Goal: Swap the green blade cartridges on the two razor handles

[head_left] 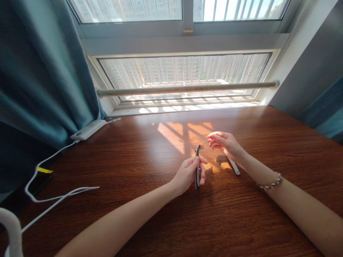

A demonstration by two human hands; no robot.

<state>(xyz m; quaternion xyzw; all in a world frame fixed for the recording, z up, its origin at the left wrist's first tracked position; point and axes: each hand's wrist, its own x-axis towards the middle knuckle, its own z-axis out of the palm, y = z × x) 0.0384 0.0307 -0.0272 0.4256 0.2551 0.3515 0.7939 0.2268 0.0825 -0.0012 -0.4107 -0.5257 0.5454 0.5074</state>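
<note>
My left hand (189, 175) is closed around a slim black-and-grey handled tool (197, 173), razor-like in shape. It is held upright, with its small angled metallic head tipped to the right above my fingers. To the right and slightly farther away, my right hand (223, 142) hovers over the table, thumb and forefinger drawn together in a pinch. Whether anything small sits between those fingertips cannot be made out. Below that hand lies a narrow white handle (234, 167) with a hole at its near end; its far part is hidden by the hand.
The brown wooden table (139, 221) reaches the window sill, where a horizontal rail (187, 88) crosses. At the left, a white power bank (89, 130) lies by the blue curtain (53, 64), with a white cable (56, 197) running from it. A dark object with a yellow strip (45, 170) is nearby.
</note>
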